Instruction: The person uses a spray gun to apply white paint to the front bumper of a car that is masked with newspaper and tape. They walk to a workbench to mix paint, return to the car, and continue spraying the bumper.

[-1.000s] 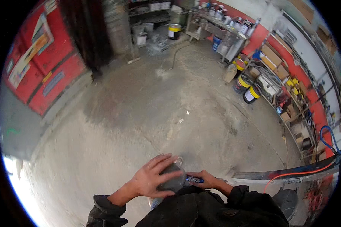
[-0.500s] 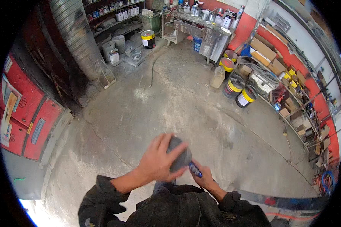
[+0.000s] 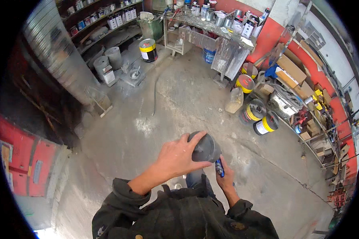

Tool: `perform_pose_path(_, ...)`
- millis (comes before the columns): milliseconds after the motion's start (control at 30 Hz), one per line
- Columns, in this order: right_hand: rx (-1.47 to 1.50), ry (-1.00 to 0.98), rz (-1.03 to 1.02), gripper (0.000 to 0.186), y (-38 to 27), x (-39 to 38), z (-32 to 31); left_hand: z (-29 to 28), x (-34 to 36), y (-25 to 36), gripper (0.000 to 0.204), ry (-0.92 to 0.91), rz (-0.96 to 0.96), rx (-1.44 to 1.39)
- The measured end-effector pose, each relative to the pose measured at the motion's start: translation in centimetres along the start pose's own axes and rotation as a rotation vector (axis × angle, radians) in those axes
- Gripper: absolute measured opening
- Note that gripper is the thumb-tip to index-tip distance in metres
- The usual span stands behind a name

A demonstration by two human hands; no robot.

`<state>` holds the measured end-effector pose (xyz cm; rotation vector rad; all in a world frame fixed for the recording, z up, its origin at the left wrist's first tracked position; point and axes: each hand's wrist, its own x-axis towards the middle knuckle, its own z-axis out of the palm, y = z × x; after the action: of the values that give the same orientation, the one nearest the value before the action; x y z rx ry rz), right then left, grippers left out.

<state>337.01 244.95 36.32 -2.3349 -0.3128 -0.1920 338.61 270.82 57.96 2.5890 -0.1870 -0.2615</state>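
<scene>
Round, matte dark-grey piece [image 3: 207,149], thick-sided, being held above concrete floor [image 3: 127,147] ahead of wrinkled cloth jacket [image 3: 179,219]. Left hand [image 3: 177,155] spanning it, fingers and thumb spread wide, clasping its edge. Right hand [image 3: 226,177] curling round slim, glossy blue tool [image 3: 219,168] just beside piece, fingers folded in; whether piece and tool are joined, cannot tell. Rough, dust-streaked floor spreading beneath; farther out, cylindrical yellow-banded pails [image 3: 266,122] standing near stain-streaked bench [image 3: 229,59].
</scene>
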Motion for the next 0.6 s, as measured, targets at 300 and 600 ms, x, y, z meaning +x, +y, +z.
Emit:
perform_pose_path(300,0.187,-0.458,-0.126,0.055,3.9,30.5,11.4,-10.9,25.0,-15.4,0.089,-0.045,0.352,0.114)
perform_pose_path(600,0.081,-0.734,-0.309,0.073,-3.2,61.0,22.7,-22.8,39.5,-29.6,0.09,0.061,-0.012,0.043)
